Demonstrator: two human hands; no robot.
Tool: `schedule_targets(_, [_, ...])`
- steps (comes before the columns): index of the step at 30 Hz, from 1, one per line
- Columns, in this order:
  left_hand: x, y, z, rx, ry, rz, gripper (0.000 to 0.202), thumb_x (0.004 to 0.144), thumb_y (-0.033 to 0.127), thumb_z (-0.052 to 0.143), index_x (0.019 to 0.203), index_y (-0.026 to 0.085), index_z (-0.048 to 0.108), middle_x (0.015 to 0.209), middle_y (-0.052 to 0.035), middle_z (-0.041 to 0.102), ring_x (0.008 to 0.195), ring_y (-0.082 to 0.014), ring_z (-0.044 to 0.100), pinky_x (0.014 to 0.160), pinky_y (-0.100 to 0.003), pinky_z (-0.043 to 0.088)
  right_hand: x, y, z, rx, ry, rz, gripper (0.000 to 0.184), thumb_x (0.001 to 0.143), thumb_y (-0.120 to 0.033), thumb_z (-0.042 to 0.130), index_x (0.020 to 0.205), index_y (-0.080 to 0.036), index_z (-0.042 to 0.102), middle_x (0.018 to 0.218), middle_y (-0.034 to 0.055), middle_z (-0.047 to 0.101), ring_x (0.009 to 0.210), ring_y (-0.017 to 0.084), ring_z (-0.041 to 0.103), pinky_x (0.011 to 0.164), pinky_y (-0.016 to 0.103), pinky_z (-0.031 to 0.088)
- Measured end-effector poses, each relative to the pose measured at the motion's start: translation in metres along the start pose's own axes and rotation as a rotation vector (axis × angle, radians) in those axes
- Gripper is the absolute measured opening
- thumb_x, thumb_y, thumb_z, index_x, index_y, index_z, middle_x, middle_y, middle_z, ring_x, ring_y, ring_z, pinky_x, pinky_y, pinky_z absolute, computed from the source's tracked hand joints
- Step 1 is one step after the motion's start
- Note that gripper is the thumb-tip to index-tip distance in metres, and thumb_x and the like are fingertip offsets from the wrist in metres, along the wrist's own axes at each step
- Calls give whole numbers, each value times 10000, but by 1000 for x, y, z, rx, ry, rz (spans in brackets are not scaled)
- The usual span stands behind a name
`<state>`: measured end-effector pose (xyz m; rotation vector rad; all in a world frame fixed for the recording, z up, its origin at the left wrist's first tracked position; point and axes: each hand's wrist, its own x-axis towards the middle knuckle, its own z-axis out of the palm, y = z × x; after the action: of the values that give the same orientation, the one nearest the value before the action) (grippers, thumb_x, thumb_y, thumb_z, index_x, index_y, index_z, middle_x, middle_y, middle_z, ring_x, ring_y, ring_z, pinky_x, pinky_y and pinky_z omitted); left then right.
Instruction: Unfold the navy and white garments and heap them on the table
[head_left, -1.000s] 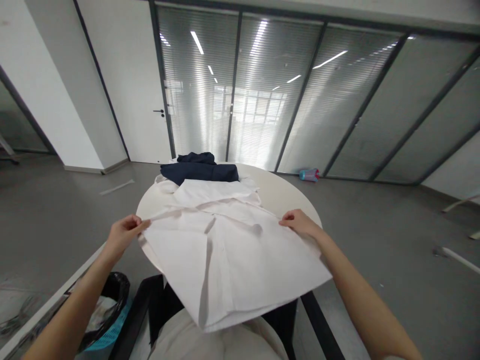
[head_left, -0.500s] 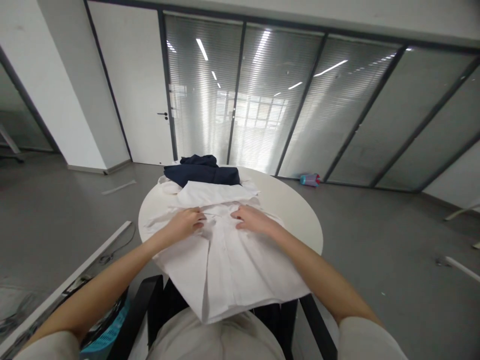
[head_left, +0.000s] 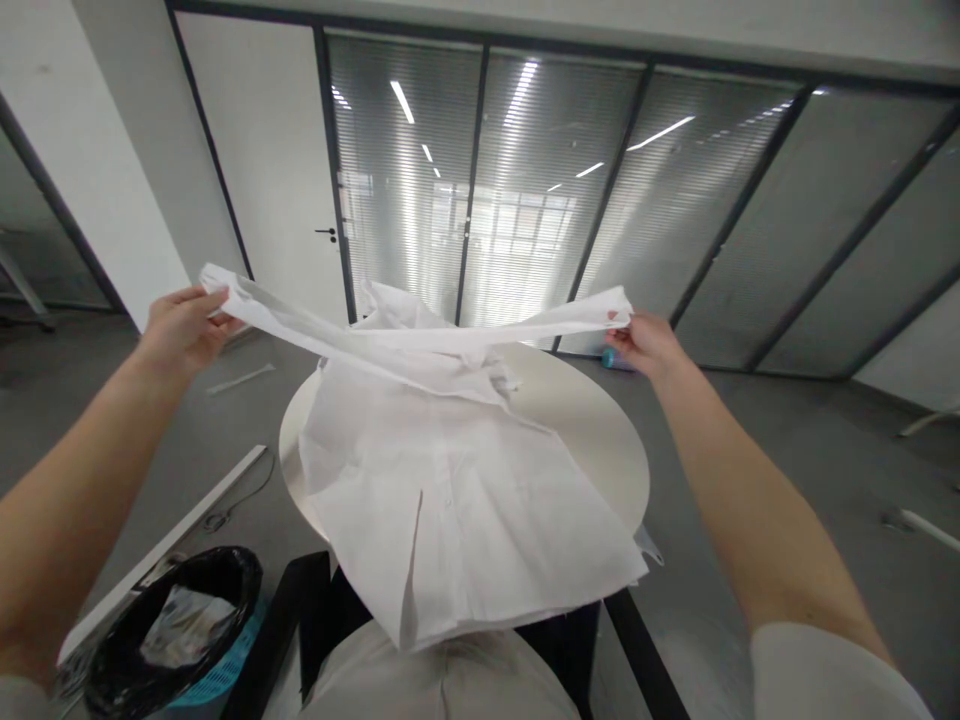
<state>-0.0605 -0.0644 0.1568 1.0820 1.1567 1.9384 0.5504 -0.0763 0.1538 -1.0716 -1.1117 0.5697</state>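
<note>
Both hands moved apart & up: left hand (head_left: 182, 327), right hand (head_left: 643, 343) pinching shirt (head_left: 450, 480) sleeves.

Bright, even light (ceiling strips glare in the glass wall (head_left: 525, 200)); wide-angle edges bend, focus sharp.

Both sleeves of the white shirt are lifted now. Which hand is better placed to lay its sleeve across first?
Probably the right hand: it holds its sleeve over the round table, close to the white shirt. The left hand is beyond the table's edge.

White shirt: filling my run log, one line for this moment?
left hand: holds sleeve end | right hand: holds other sleeve end | white shirt: body on round table
</note>
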Motion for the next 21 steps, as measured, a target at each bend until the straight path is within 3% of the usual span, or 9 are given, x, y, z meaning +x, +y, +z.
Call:
schedule_targets(5, [-51,19,37,-50,-255,-70,107,901,107,541,870,149,633,796,2,670,716,-89,581,830,-277,560,12,-31,37,295,179,213,221,875,-51,405,799,-189,560,669,-17,619,655,106,612,796,293,561])
schedule_targets(8, [-127,22,95,-70,-710,-52,114,840,248,686,946,218,654,899,-10,700,771,-159,645,784,-335,571,7,-63,103,335,76,149,150,876,-71,468,851,-183,565,750,-3,650,762,131,659,831,318,571])
schedule_targets(10, [-183,21,138,-36,-1140,-34,242,845,353,707,1047,237,640,1001,-28,706,871,-197,682,808,-370,569,-12,-94,151,365,-240,-44,98,894,-150,552,980,-192,574,888,7,680,907,142,672,890,333,556])
schedule_targets(12, [-226,15,174,56,-1642,80,326,873,362,680,1171,244,616,1173,-53,680,1073,-219,661,909,-372,545,-43,-125,187,338,-640,-194,257,923,-301,595,1168,-238,548,1072,17,685,1046,154,650,950,354,529])
schedule_targets(14, [-243,2,193,168,-1915,276,393,918,337,624,1298,256,563,1340,-58,611,1231,-208,588,1017,-346,491,-76,-144,201,251,-994,-290,419,937,-409,584,1321,-278,478,1186,30,671,1077,162,640,964,372,518])
schedule_targets(16, [-235,-20,193,397,-1912,517,357,959,324,562,1307,243,570,1352,-66,609,1249,-201,577,1061,-332,454,-103,-142,193,20,-1275,-368,481,933,-414,590,1366,-241,473,1188,67,678,1026,175,655,916,358,529])
schedule_targets(17, [-223,-34,187,564,-1813,634,318,970,328,544,1266,229,602,1311,-75,636,1222,-209,594,1064,-341,447,-112,-131,183,-171,-1348,-391,481,924,-409,602,1352,-212,505,1179,86,680,999,186,661,886,348,531])
schedule_targets(19, [-193,-65,167,955,-1510,833,236,959,316,562,1138,205,668,1236,-94,667,1192,-251,604,1067,-403,436,-127,-95,159,-646,-1335,-392,481,881,-403,659,1293,-165,583,1190,125,667,1001,224,661,863,344,522])
schedule_targets(21, [-166,-93,143,1183,-1238,889,215,913,306,629,1075,179,690,1277,-137,636,1273,-329,530,1107,-515,367,-139,-47,137,-1023,-1155,-343,664,791,-396,765,1367,-151,541,1277,171,616,1122,298,617,930,381,492])
